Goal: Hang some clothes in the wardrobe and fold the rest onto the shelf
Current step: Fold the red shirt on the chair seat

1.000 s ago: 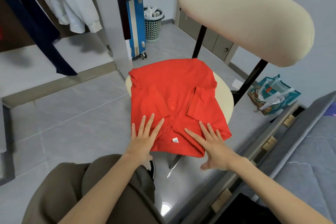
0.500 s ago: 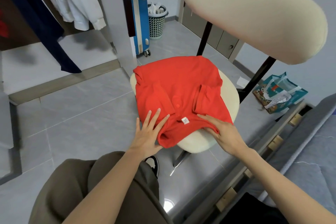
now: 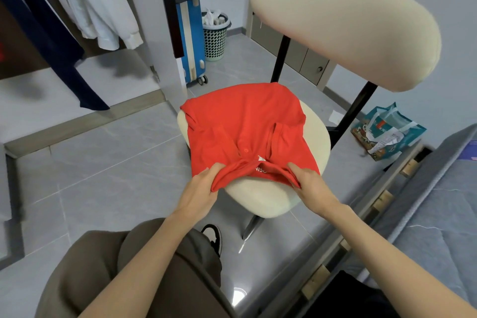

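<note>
A: Shirt [image 3: 245, 126] status?
B: Red, folded, flat on chair seat [image 3: 263, 199]. Near edge lifted off the cushion.
A: Hands?
B: Left hand [image 3: 200, 188] pinches the near-left corner, fingers curled round the fabric. Right hand [image 3: 308, 183] grips the near-right corner, same curl. Collar and white label sit between the two grips, just past the fingertips.
A: Wardrobe?
B: Beyond the fingers, upper left: white garment [image 3: 95, 5] and navy garment [image 3: 44, 41] hanging.
</note>
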Motion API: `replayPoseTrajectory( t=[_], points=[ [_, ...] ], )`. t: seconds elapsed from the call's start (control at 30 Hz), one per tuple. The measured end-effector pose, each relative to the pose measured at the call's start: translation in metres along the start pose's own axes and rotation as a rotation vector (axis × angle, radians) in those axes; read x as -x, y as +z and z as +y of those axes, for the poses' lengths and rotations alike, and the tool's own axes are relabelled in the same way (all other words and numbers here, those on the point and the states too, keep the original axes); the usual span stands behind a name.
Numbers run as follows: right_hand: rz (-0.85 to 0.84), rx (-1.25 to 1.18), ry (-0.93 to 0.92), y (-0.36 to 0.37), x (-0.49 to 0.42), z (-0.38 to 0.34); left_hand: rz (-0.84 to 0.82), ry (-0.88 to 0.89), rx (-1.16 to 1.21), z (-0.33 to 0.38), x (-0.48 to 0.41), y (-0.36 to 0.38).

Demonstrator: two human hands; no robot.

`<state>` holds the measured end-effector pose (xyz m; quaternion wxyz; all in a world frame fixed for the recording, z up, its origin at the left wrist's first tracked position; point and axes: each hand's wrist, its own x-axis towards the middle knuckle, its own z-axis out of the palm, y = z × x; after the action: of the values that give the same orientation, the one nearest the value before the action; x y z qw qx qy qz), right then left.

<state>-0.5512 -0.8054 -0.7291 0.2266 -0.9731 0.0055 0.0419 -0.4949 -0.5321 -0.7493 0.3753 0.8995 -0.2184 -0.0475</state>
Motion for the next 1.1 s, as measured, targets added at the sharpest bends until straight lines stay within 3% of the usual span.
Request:
replayPoseTrajectory(
  t=[0.27,0.4,0.77,1.0,1.1],
  points=[
    [-0.198,0.023,-0.031,-0.024,0.049,-0.008,-0.236,0.118,-0.286,0.021,0.027,-0.024],
    [-0.223,0.037,-0.025,-0.035,0.070,-0.013,-0.232,0.113,-0.288,0.038,0.040,-0.037],
    [0.309,0.169,-0.033,-0.081,0.021,-0.043,-0.025,-0.096,0.086,0.040,0.000,-0.062],
    [0.286,0.187,0.012,-0.103,-0.087,-0.055,0.002,-0.122,-0.006,0.030,-0.082,-0.089],
    [0.321,0.157,0.085,-0.091,-0.118,-0.056,0.189,-0.233,-0.059,0.030,-0.115,-0.090]
  ],
)
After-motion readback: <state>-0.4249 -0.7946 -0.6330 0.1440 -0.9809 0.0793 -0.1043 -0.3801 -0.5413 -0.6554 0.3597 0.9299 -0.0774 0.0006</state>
